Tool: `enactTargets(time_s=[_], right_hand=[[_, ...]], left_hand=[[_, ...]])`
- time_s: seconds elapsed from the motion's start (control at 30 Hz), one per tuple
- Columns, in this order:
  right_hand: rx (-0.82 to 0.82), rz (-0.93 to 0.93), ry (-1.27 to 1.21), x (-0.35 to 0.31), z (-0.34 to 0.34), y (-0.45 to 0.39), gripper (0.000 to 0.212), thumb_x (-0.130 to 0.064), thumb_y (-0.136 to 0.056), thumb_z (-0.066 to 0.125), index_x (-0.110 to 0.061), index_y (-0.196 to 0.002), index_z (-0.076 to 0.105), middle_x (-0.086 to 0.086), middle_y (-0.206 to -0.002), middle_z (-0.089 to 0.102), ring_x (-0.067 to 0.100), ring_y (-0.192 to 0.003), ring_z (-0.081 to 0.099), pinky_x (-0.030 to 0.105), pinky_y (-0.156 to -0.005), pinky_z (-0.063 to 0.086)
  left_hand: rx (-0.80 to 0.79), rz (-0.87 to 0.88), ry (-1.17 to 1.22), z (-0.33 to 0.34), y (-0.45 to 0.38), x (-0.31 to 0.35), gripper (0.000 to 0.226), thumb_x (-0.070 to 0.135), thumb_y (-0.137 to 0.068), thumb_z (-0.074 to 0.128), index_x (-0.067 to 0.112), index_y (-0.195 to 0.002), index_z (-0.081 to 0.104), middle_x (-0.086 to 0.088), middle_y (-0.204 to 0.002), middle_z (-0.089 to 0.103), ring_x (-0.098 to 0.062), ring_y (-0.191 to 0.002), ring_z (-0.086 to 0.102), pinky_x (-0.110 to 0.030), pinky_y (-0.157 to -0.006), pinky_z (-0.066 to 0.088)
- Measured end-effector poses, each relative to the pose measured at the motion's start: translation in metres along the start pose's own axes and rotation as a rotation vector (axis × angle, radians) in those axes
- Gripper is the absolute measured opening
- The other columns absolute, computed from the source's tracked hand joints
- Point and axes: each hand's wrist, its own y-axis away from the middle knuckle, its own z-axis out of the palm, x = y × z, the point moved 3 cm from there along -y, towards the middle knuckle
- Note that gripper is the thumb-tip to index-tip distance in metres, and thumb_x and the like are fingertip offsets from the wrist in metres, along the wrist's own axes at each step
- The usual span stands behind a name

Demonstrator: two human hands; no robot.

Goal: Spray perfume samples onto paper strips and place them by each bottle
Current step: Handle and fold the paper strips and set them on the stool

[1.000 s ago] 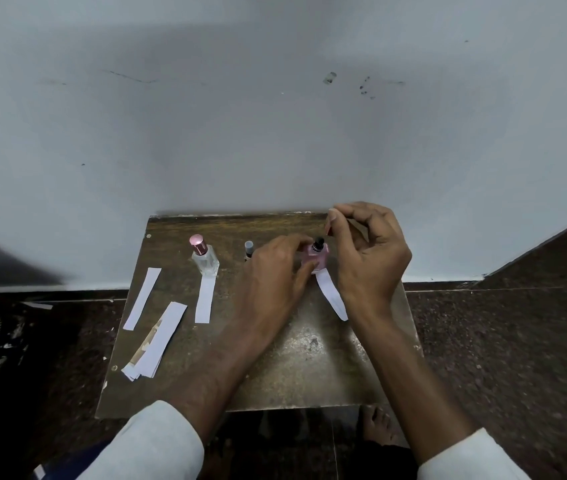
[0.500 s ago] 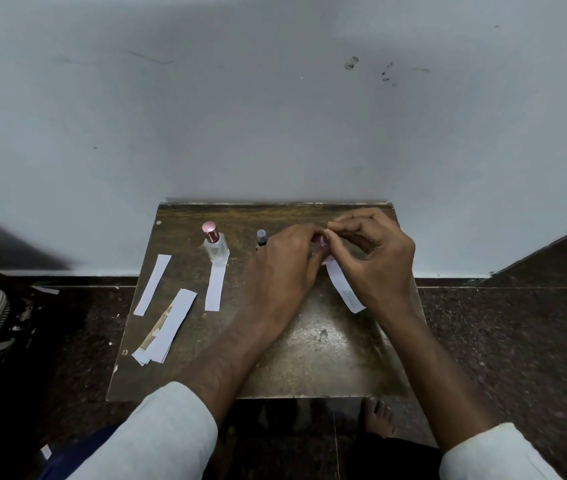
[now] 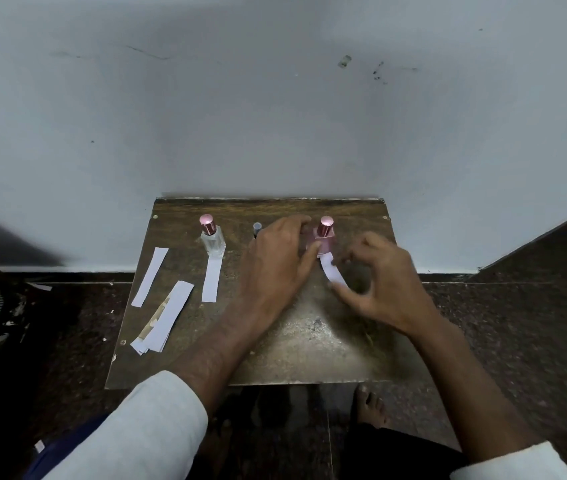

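Pink bottle capped and steadied; its strip lies at the base.
The left hand [image 3: 276,261] curls its fingers round the pink glass perfume bottle with rose-metal cap [image 3: 323,237] — a steadying hold, I judge. The right hand [image 3: 379,278], fingers loosely curled and blurred, holds nothing I can make out, its thumb at the white paper strip [image 3: 332,273] on the dark worn worktop [image 3: 309,341]. The clear glass bottle [image 3: 212,239] — contents indiscernible — has a strip too.

Dim, soft light; wide-angle bending at edges, right hand [image 3: 380,284] motion-blurred, glare on table [image 3: 309,334].
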Motion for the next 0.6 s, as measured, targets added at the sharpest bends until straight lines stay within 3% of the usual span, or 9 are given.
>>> enactTargets(time_s=[0.1,0.17,0.27,0.4,0.5,0.6], right_hand=[[-0.297,-0.006,0.054,0.01,0.006,0.021,0.034,-0.044,-0.078,0.085,-0.029,-0.108,0.076,-0.011,-0.1,0.054,0.009,-0.087,0.054,0.026,-0.073,0.046],[-0.351,0.016,0.075,0.014,0.005,0.026,0.034,-0.037,-0.078,0.085,-0.029,-0.11,0.077,-0.011,-0.102,0.057,0.009,-0.089,0.055,0.025,-0.076,0.048],[-0.342,-0.016,0.126,0.011,0.004,0.026,0.02,-0.022,-0.081,0.086,-0.024,-0.1,0.08,-0.01,-0.095,0.064,0.012,-0.084,0.064,0.022,-0.072,0.047],[-0.247,-0.018,0.089,0.001,-0.003,0.023,0.014,-0.011,-0.084,0.085,-0.022,-0.089,0.078,-0.008,-0.085,0.07,0.007,-0.072,0.063,0.015,-0.066,0.046],[-0.192,0.083,-0.128,-0.011,-0.016,0.026,0.011,-0.015,-0.088,0.085,-0.023,-0.094,0.08,-0.014,-0.086,0.074,0.006,-0.075,0.069,0.02,-0.068,0.055],[-0.149,0.202,-0.401,-0.017,-0.026,0.029,0.006,-0.016,-0.091,0.081,-0.021,-0.094,0.079,-0.005,-0.084,0.076,0.016,-0.074,0.071,0.027,-0.066,0.056]], left_hand=[[0.02,-0.019,0.042,-0.006,0.007,0.001,0.025,0.018,-0.099,0.068,0.015,-0.124,0.067,0.003,-0.117,0.074,-0.009,-0.095,0.068,-0.02,-0.082,0.049],[0.027,-0.03,0.076,-0.009,0.01,0.002,0.021,0.014,-0.097,0.067,0.015,-0.118,0.065,0.004,-0.11,0.072,-0.009,-0.097,0.067,-0.025,-0.083,0.053],[0.025,-0.024,0.087,-0.011,0.016,0.004,0.014,0.017,-0.096,0.067,0.018,-0.109,0.062,0.008,-0.099,0.068,-0.008,-0.089,0.065,-0.034,-0.078,0.057],[-0.056,0.018,0.098,-0.012,0.021,0.005,0.01,0.028,-0.098,0.07,0.025,-0.104,0.063,0.017,-0.096,0.068,0.004,-0.081,0.061,-0.016,-0.069,0.048],[-0.199,0.129,0.225,-0.011,0.023,0.007,0.014,0.042,-0.098,0.073,0.028,-0.104,0.073,0.022,-0.095,0.067,0.009,-0.08,0.055,-0.017,-0.07,0.045],[-0.413,0.155,0.26,-0.008,0.029,0.009,0.029,0.056,-0.099,0.064,0.035,-0.117,0.075,0.033,-0.098,0.057,-0.001,-0.097,0.051,-0.026,-0.077,0.044]])
